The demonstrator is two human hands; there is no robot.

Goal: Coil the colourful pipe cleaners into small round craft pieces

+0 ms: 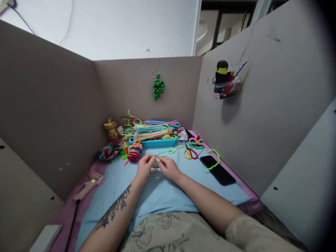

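Over the middle of the blue cloth [120, 189], my left hand [146, 166] and my right hand [169, 168] meet with fingertips pinched together. Between them is a small pale and green pipe cleaner piece [155, 163], mostly covered by the fingers. Its exact shape cannot be made out. Just beyond the hands, a light green pipe cleaner [176, 149] lies loose on the cloth. To the left of my left hand stands a striped, multicoloured pipe cleaner bundle [134, 153]. Scissors [190, 153] with yellow and red handles lie to the right, past my right hand.
A blue tray [157, 143] heaped with pipe cleaners [152, 131] is at the back. A dark bowl [98, 154], yellow cup [111, 130] and pink glue gun [90, 184] are on the left. A black phone [219, 171] lies right. Grey partitions [147, 108] enclose the table.
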